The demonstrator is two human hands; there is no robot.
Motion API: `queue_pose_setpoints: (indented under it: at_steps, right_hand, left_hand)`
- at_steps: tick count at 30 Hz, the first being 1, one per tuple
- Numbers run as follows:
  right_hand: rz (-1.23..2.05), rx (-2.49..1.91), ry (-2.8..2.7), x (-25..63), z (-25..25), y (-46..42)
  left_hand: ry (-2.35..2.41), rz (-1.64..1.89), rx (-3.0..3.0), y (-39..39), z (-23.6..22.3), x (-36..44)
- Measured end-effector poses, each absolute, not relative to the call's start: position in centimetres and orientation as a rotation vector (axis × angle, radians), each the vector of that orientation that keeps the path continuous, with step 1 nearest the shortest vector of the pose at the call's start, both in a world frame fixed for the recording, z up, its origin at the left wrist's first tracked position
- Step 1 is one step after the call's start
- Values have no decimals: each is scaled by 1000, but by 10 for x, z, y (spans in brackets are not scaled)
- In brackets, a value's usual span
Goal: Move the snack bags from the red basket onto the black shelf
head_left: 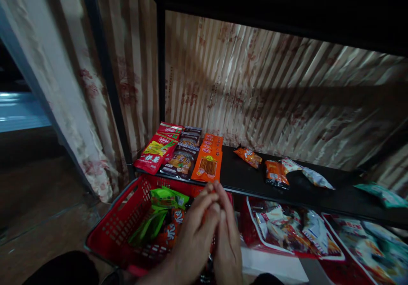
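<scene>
My left hand (198,229) and my right hand (228,242) are brought together over the red basket (108,225), fingers closed and pressed against each other. A bit of orange shows between them, but I cannot make out what, if anything, they hold. Just beyond my fingertips, a row of orange snack packets (207,166) lies overlapped on the black shelf (236,174). Left of it are dark snack packets (178,161) and red snack packets (156,153). Inside the basket lie green packets (168,198) and orange-and-dark bags (172,234), partly hidden by my left hand.
Loose on the shelf to the right lie an orange bag (250,156), another orange bag (276,173), a white packet (317,178) and a green packet (382,193). Two more packed red baskets stand below. A striped curtain (255,85) and black posts (161,64) enclose the shelf.
</scene>
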State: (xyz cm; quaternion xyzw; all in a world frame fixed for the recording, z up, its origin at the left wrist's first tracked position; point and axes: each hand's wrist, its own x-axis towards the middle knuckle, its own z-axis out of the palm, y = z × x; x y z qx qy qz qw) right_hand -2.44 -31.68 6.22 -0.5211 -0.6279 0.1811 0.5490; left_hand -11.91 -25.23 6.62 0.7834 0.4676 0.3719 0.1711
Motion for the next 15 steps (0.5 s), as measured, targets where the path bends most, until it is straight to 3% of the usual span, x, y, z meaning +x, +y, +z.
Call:
queue_pose_setpoints:
  at_steps: [3,9,15]
  right_hand:
    - [411,-1393,-1479,12,46,-224]
    - [121,-1680,-1721,89,30,-85]
    - [188,-1825,-1793,115,32,-6]
  left_hand:
    - [1446,914,2096,-188,69,-102]
    - [1532,279,2434,-74,68,-69]
    - [1612,99,2424,-3,64,-33]
